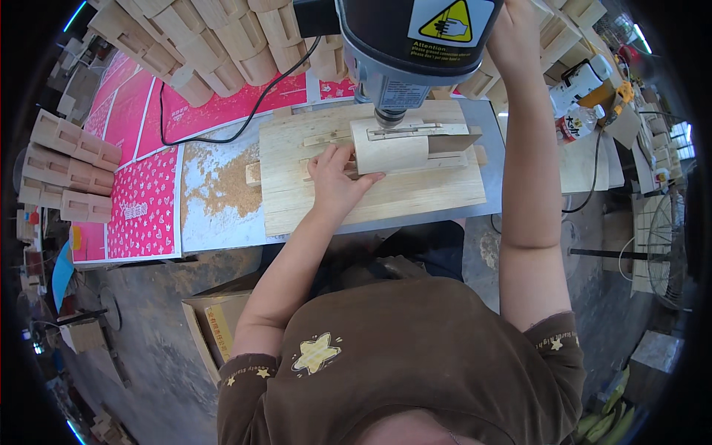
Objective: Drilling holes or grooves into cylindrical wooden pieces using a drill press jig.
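Note:
A drill press (415, 44) with a dark head hangs over the bench, its chuck (389, 116) just above a pale rounded wooden piece (386, 152). That piece lies on a flat wooden board (437, 189), with a slotted strip along its upper side and a thin flat plate jutting out at its right. My left hand (335, 174) grips the left end of the rounded piece, thumb at the near edge and fingers at the far side. My right hand (515, 33) is raised beside the drill head, closed; what it grips is hidden.
Stacks of slotted wooden blocks (215, 44) stand behind, with more blocks (74, 167) at the left. Sawdust (222, 178) covers the metal table next to a pink sheet (141, 211). A black cable (248, 122) crosses it. Bottles (578, 122) stand right; a cardboard box (211, 319) sits below.

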{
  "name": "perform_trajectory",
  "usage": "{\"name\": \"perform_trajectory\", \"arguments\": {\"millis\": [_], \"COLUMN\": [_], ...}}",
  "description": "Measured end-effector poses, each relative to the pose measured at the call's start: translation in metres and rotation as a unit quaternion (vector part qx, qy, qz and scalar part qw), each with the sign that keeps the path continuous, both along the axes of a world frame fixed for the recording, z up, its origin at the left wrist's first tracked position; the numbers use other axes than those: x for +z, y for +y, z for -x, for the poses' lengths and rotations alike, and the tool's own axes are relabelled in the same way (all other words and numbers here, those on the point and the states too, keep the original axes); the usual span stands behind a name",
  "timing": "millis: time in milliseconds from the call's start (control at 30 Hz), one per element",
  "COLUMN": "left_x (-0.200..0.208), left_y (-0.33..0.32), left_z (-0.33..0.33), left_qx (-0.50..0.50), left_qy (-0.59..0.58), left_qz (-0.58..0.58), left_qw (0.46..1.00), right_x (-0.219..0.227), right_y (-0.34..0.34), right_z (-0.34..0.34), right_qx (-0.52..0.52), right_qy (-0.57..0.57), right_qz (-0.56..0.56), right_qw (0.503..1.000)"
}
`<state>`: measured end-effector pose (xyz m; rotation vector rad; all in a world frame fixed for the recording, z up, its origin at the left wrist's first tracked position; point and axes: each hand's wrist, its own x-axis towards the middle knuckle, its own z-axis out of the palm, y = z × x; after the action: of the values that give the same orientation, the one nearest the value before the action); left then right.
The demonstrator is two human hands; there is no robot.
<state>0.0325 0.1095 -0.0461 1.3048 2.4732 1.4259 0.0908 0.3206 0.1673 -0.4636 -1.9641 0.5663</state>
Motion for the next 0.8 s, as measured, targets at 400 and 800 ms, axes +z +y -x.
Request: {"name": "perform_trajectory", "arguments": {"millis": [400, 800], "left_x": [0.026, 0.075], "left_y": [-0.071, -0.133], "left_z": [0.028, 0.034], "left_qx": [-0.070, 0.102], "left_qy": [-0.014, -0.493], "left_qz": [-0.044, -0.028], "left_qw": [0.996, 0.864], "right_x": [-0.146, -0.141], "right_y": [-0.032, -0.064], "right_z": [-0.099, -0.112], "right_qx": [0.123, 0.174], "right_qy": [-0.322, -0.293], "right_qz": [-0.088, -0.062], "right_qw": [0.935, 0.938]}}
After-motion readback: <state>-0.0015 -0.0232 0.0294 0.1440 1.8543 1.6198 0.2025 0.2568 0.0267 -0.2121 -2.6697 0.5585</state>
